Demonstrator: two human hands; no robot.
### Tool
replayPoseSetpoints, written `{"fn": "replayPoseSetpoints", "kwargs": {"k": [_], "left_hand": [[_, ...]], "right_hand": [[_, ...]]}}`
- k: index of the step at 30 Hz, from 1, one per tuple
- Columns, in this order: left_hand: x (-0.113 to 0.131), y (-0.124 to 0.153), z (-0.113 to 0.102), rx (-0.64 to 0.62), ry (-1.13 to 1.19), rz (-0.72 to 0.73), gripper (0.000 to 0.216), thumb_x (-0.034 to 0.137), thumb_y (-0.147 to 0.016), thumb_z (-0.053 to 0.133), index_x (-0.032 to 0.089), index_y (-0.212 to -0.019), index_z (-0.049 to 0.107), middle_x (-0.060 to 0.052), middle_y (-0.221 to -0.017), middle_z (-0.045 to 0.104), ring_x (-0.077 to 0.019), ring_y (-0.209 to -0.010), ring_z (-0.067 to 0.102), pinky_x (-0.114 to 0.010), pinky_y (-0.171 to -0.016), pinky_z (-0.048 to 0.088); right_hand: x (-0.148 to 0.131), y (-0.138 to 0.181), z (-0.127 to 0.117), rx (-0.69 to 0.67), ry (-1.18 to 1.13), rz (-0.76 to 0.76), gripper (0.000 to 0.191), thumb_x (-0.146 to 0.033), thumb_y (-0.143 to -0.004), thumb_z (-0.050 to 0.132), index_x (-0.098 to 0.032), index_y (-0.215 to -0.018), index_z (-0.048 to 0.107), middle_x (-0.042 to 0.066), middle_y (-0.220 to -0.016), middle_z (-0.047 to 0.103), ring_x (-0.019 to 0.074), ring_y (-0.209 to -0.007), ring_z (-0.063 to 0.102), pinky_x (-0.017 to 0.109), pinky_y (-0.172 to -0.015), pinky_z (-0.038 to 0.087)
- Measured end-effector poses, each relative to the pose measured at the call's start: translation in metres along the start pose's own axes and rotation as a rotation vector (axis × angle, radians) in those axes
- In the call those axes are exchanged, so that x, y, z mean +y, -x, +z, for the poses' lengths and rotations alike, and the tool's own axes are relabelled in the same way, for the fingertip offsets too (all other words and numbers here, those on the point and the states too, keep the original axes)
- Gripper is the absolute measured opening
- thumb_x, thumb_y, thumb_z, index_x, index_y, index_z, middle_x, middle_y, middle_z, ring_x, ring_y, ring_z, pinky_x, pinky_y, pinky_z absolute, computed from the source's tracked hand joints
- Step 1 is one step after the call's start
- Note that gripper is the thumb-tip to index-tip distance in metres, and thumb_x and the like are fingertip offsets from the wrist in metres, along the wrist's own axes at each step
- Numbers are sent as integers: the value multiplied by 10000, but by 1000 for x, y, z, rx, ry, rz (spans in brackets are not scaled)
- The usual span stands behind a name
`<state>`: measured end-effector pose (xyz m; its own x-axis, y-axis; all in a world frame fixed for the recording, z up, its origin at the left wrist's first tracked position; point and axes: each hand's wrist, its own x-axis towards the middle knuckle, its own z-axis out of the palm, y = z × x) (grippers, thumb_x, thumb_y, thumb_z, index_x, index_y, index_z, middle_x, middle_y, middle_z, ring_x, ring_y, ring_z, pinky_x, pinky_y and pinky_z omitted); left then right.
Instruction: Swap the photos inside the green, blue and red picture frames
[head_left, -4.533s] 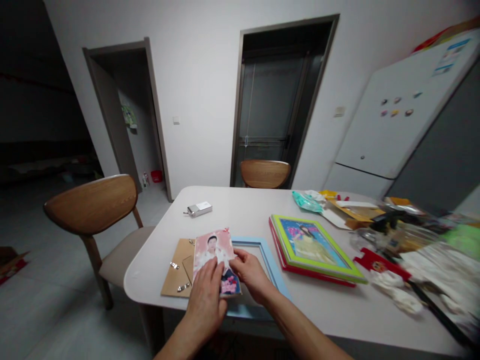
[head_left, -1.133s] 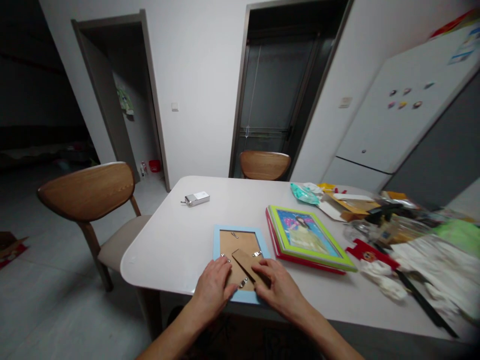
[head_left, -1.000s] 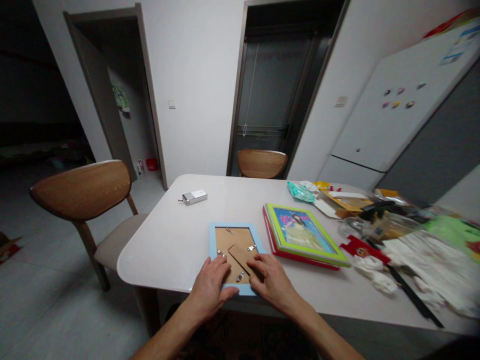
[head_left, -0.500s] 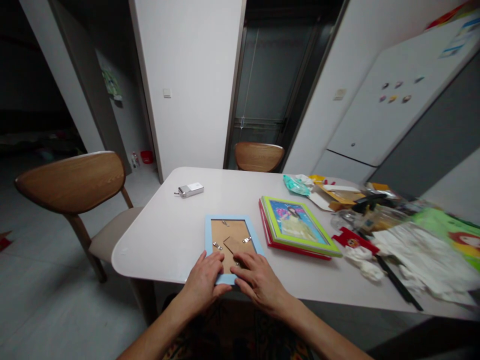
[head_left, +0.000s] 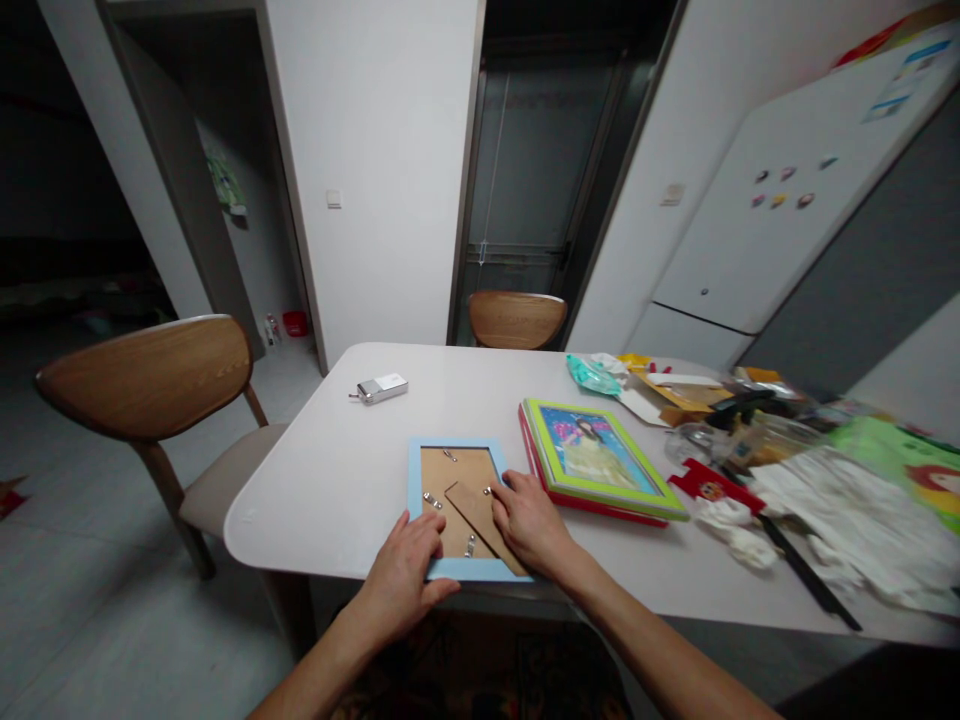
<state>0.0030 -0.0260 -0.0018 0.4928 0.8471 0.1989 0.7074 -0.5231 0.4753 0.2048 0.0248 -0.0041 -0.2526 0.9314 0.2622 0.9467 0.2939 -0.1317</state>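
A light-blue picture frame point(head_left: 415, 470) lies face down near the front edge of the white table point(head_left: 345, 470). Its brown backing board point(head_left: 450, 475) faces up, with small metal clips and a fold-out stand. My left hand point(head_left: 401, 570) rests on the frame's near left corner, fingers curled over the edge. My right hand point(head_left: 529, 520) lies on the frame's right side, with fingertips pressed at a clip on the backing.
A green frame point(head_left: 600, 450) with a picture lies stacked on a red one just to the right. Papers, bags and a black stick crowd the table's right end. A small silver device point(head_left: 381, 388) sits at the far left. Wooden chairs stand at the left point(head_left: 146, 380) and far side.
The photo and loose backing of 4.5 s ago are gone; the backing sits in the frame. Over the last second my right hand moved from the lower backing up to the right-side clip.
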Motion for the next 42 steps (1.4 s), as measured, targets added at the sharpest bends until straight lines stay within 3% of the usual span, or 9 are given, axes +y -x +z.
{"fn": "replayPoseSetpoints", "kwargs": {"k": [8,13,22,31,34,37,42], "left_hand": [[0,2,1,13,0,-9,233,271,-633,643,182,-797,504,-98,-1188,502,-207,-1143,399,-447,-998,219],[-2,3,6,37,21,-5,252,242,-625,652,176,-815,499,-103,-1183,502,-210,-1132,411,-448,-999,217],[-2,4,7,73,76,-3,231,232,-620,645,200,-775,477,-49,-1087,544,-187,-1046,473,-430,-1001,207],[-3,3,6,78,127,0,218,214,-614,648,204,-752,479,-40,-1075,546,-189,-1043,470,-440,-1004,197],[-3,6,6,79,132,3,246,210,-602,662,198,-767,480,-50,-1103,539,-190,-1065,459,-434,-1006,197],[-3,8,4,69,134,-7,249,208,-604,661,196,-778,484,-60,-1121,536,-197,-1092,442,-440,-1006,195],[-4,8,3,61,141,-25,271,213,-593,669,197,-795,488,-62,-1122,539,-202,-1094,442,-447,-1004,199]], "right_hand": [[4,-2,4,-28,-69,7,286,-241,-817,332,-125,-823,594,105,-953,493,171,-879,455,272,-814,309],[-3,2,1,33,-29,-11,254,-227,-799,369,-151,-923,578,103,-1019,497,197,-939,425,309,-821,302],[-51,-14,8,-54,-162,-262,250,-212,-817,380,-237,-976,572,51,-942,515,165,-899,407,288,-768,299],[-49,-15,5,-138,-131,-360,207,-261,-802,425,-265,-940,579,43,-952,530,181,-917,404,292,-739,294],[-45,-25,6,-124,-189,-281,247,-227,-810,390,-240,-965,583,40,-961,564,157,-917,445,262,-765,311],[-38,-46,11,-81,-196,-48,277,-230,-806,379,-193,-991,582,47,-950,599,137,-896,497,226,-772,328],[-29,-81,27,-66,-148,177,259,-296,-783,402,-201,-861,630,54,-866,634,156,-796,556,230,-660,364]]}}
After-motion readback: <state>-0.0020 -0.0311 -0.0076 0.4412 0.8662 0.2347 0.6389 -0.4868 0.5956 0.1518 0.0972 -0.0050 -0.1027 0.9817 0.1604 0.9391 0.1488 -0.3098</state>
